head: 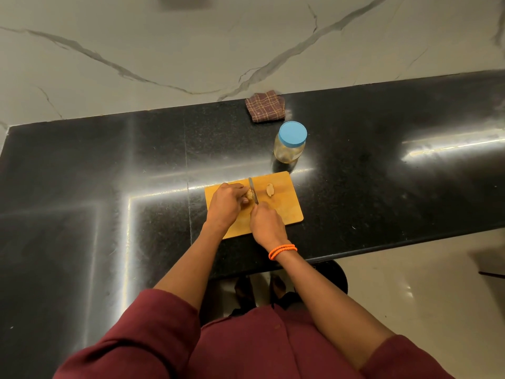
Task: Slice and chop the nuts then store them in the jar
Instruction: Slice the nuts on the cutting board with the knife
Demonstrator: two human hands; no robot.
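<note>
A wooden cutting board point(287, 212) lies on the black counter. My left hand point(225, 205) pinches a pale brown nut point(249, 199) against the board. My right hand point(266, 222) grips a knife point(252, 190) by its handle, and the blade lies along the right side of that nut. A second nut piece point(270, 190) lies loose on the board to the right of the blade. A clear jar point(290, 143) with a blue lid stands shut behind the board.
A folded brown checked cloth point(265, 106) lies at the back edge of the black counter point(109, 173), against the marble wall. The counter's front edge runs just under my right wrist. Below it are the floor and my feet.
</note>
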